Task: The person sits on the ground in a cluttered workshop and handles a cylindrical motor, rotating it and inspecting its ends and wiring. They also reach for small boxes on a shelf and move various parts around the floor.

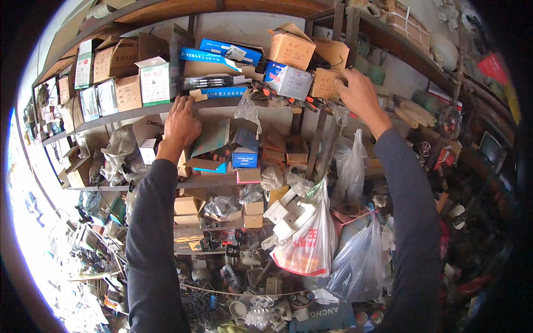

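At the upper shelf's front edge, my left hand (180, 123) reaches up with its fingers extended, the tips beside an open blue carton (225, 92). Dark cylindrical parts (208, 82) lie in that carton. My right hand (360, 99) is raised farther right, fingers bent against the right side of a small brown cardboard box (324, 84). Its fingertips are partly hidden, so the exact grip is hard to see. Between my hands stand a silver-and-blue box (288, 81) and several red-and-black handled tools (300, 103). A brown box (291, 49) rests on top of the silver-and-blue one.
More cartons line the upper shelf, including a white-and-green box (154, 81). Below, a lower shelf holds a blue box (245, 157) and other open boxes. Plastic bags (307, 244) hang at centre right. Cluttered parts and a dark blue case (323, 317) lie at the bottom.
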Motion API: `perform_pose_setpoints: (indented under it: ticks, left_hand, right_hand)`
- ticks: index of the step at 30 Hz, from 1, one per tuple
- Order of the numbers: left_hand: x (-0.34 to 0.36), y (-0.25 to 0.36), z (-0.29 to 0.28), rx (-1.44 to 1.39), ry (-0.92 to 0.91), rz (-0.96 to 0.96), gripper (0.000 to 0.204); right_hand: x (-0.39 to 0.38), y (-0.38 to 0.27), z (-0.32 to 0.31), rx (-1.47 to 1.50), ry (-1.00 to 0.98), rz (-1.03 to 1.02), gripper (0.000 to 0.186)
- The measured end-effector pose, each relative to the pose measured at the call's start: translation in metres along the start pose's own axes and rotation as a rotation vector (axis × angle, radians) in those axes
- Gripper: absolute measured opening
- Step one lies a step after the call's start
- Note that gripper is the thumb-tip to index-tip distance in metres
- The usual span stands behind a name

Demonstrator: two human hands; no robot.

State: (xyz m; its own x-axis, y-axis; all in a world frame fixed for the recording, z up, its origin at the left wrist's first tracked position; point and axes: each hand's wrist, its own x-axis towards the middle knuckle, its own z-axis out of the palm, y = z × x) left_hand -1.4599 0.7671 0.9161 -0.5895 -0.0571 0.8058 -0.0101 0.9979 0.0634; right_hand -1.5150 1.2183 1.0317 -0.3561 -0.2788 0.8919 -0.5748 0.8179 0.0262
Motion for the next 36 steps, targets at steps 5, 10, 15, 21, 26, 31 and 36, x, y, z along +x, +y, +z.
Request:
perform_pose_setpoints:
  ticks: [5, 10, 15, 21, 26, 31, 36]
  left_hand:
    - [-0.002, 0.000, 0.003, 0.017, 0.004, -0.012, 0.070]
    - [0.000, -0.002, 0.005, 0.008, 0.015, -0.015, 0.069]
    - [0.001, -0.002, 0.003, 0.004, -0.004, -0.003, 0.069]
    - [0.001, 0.002, -0.006, -0.016, -0.025, -0.023, 0.068]
    - [-0.001, 0.003, -0.010, 0.001, -0.040, -0.012, 0.070]
    - [0.000, -0.001, -0.007, -0.009, -0.038, -0.018, 0.072]
    - [-0.001, -0.004, -0.005, -0.007, -0.026, 0.002, 0.071]
  right_hand:
    - [0.016, 0.013, 0.024, -0.077, 0.014, -0.171, 0.030]
    - [0.021, 0.023, 0.022, -0.170, 0.001, -0.274, 0.035]
    - [0.046, 0.029, 0.022, -0.152, -0.212, -0.189, 0.033]
    - [0.107, 0.020, 0.038, -0.435, -0.553, 0.000, 0.036]
    - [0.133, 0.013, 0.051, -0.580, -0.705, 0.121, 0.040]
    - [0.128, 0.014, 0.061, -0.509, -0.598, 0.312, 0.044]
    - [0.129, -0.002, 0.054, -0.382, -0.627, 0.422, 0.035]
